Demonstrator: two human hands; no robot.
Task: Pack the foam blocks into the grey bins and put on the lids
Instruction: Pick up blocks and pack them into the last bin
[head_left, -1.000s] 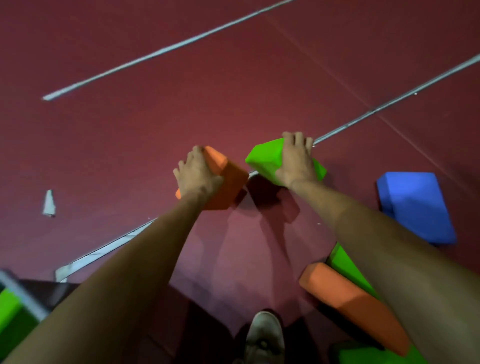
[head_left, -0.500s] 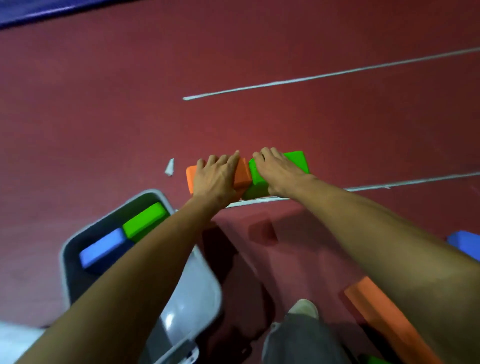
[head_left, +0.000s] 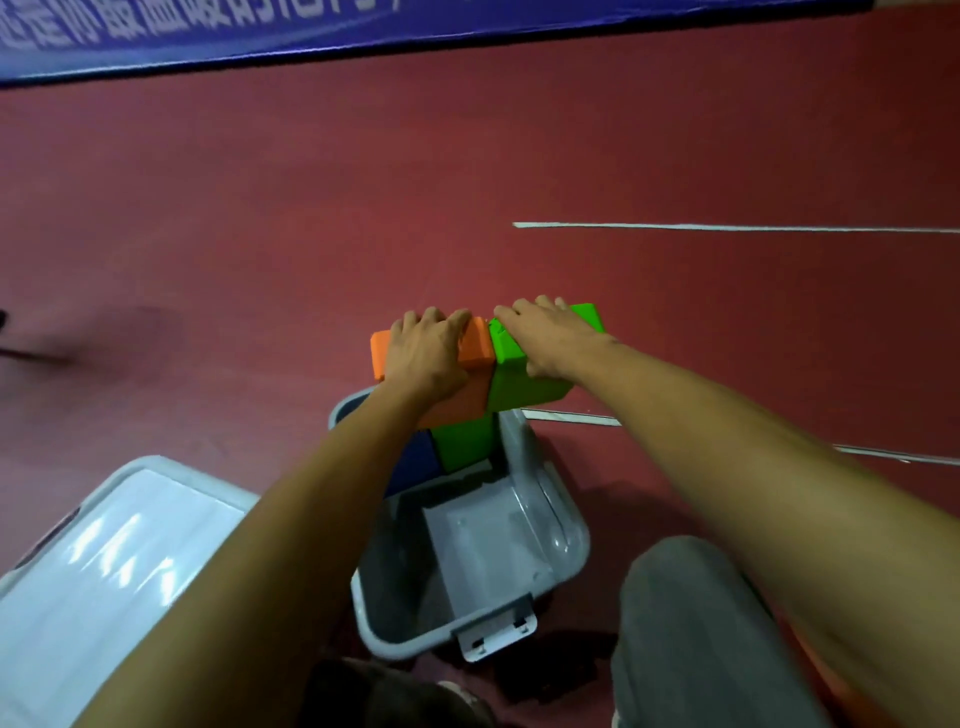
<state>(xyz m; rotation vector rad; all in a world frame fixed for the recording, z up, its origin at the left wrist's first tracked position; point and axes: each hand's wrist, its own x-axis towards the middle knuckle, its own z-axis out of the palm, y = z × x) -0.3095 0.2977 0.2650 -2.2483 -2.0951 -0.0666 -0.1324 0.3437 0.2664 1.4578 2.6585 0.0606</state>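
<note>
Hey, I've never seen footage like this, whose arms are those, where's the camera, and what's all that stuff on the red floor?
No machine here: a person wears a camera on the head, looking down past their own bare arms. The left hand grips an orange foam block; the right hand grips a bright green foam block, pressed side by side above the far end of an open grey plastic bin. Inside already sit another green foam block and a dark blue foam block. To the left on the red floor lies a pale grey lid. The blue banner behind is blurred.
</note>
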